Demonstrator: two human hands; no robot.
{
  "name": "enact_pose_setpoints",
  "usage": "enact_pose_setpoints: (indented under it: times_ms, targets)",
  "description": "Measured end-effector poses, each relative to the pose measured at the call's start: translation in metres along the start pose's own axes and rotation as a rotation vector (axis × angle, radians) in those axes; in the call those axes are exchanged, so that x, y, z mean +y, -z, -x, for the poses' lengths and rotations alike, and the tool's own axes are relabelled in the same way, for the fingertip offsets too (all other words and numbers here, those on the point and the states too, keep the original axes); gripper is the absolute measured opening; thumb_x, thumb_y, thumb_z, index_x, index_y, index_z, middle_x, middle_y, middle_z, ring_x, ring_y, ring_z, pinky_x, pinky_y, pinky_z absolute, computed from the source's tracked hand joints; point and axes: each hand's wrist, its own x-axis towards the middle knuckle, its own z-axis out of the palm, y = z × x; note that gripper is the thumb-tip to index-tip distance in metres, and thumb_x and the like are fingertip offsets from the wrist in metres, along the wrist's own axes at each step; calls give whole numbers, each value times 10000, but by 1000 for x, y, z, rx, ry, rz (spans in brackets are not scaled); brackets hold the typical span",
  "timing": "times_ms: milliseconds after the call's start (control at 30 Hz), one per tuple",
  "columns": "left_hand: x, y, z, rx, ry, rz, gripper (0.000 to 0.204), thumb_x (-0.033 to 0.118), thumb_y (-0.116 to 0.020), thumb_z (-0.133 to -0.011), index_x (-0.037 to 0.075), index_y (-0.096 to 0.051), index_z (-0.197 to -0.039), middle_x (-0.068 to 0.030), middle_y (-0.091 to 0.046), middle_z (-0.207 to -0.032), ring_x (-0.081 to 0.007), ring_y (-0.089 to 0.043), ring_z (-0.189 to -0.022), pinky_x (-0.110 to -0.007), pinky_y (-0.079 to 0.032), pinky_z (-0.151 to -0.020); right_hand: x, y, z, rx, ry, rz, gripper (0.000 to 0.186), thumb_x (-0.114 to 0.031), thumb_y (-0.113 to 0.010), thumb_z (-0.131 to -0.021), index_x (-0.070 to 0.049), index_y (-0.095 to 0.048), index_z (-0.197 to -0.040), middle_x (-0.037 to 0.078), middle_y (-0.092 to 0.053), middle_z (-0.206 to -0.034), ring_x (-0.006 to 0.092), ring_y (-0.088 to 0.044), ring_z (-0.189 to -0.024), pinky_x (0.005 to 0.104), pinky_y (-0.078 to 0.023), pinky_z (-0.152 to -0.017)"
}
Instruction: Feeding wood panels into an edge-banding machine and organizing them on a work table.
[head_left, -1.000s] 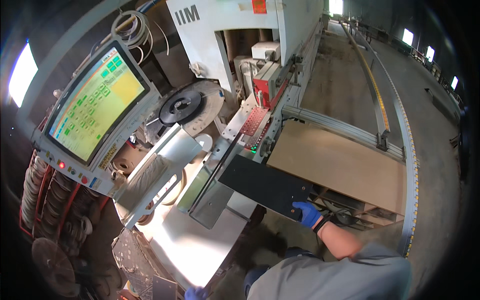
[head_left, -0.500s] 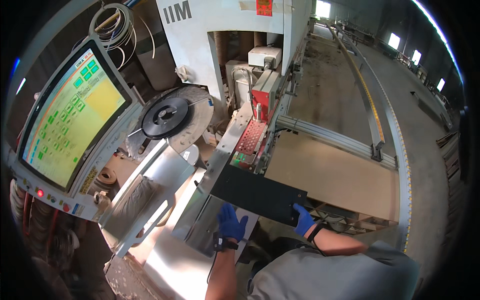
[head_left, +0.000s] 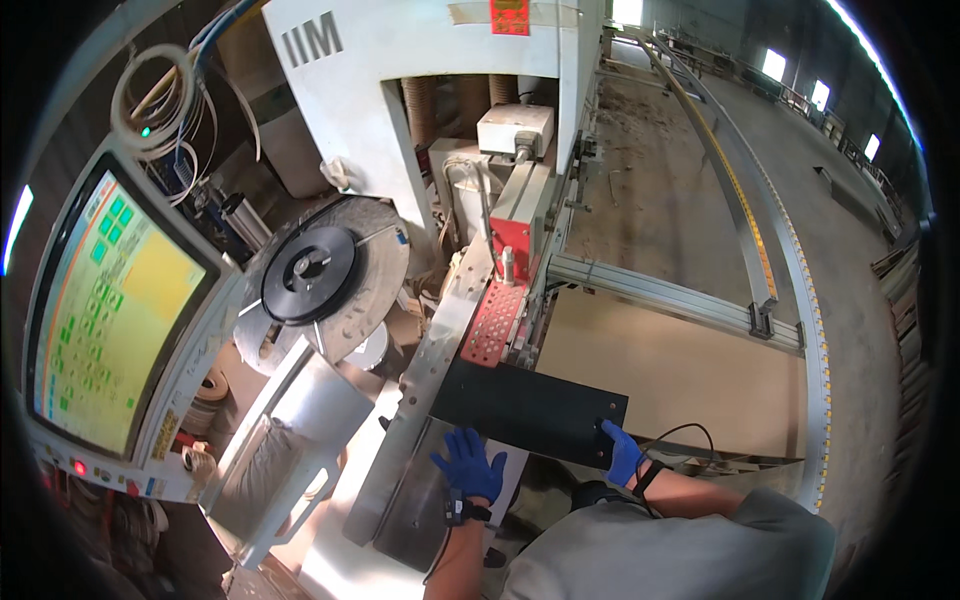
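Observation:
A flat black panel (head_left: 530, 408) lies across the metal bed of the machine, its far left edge right at the red perforated guard (head_left: 492, 322). My left hand (head_left: 468, 468), in a blue glove, is open with fingers spread on the metal table plate (head_left: 410, 510), its fingertips near the panel's near edge. At the panel's right end, my right hand (head_left: 624, 455), also gloved in blue, grips the edge with the thumb on top; its other fingers are mostly hidden. Small holes show near the panel's right end.
A tilted touchscreen (head_left: 115, 310) stands at the left, beside a reel of black edge banding (head_left: 312, 272). The tall white machine housing (head_left: 350, 110) rises ahead. A brown board (head_left: 680, 370) and a metal rail (head_left: 818, 400) lie to the right.
The panel has moved forward to the red guard, covering the green light seen there before. Both hands remain near it, and my left fingers have spread wider. The whole view has shifted.

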Motion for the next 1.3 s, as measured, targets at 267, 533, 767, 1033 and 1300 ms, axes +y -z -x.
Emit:
enact_pose_setpoints:
  times_ms: [267,533,767,1033,1300]
  targets:
    - [45,-9,-83,-139,23,6,865,588,-420,-944,1,-196,-1540,-228,-185,-1605,-403,-128,-1496,-714,-74,-1116,-71,-14,-54,39,63,45,371,-350,-526,-992,-87,-635,-1229,61,-699,-1125,216,-670,-991,371,-527,-904]
    - [86,-15,-164,-168,49,8,891,596,-425,-940,-14,-170,-1538,-247,-224,-1586,-391,-185,-1484,-718,-56,-1115,-138,-13,-112,38,166,33,356,-370,-545,-985,-104,-628,-1206,41,-695,-1102,201,-663,-981,363,-513,-896]
    - [110,-11,-207,-133,30,318,862,557,-485,-933,-24,-230,-1516,-264,-266,-1562,-410,-279,-1442,-600,-180,-1160,-187,-29,-129,-7,223,49,345,-359,-578,-974,-105,-623,-1202,40,-695,-1111,201,-668,-979,378,-521,-891]
    - [103,-12,-115,92,88,262,796,498,-597,-886,-8,-375,-1459,-271,-334,-1527,-444,-295,-1425,-632,-188,-1137,-199,30,-173,-114,74,-359,445,-581,-530,-942,-153,-649,-963,118,-681,-918,283,-641,-923,418,-524,-882]
    - [-46,60,177,681,856,310,408,282,-677,-889,24,-620,-1201,-187,-665,-1166,-366,-612,-1121,-436,-476,-980,-70,54,-146,-277,-408,0,225,-303,-513,-943,-104,-609,-983,84,-617,-913,254,-568,-885,384,-454,-773]
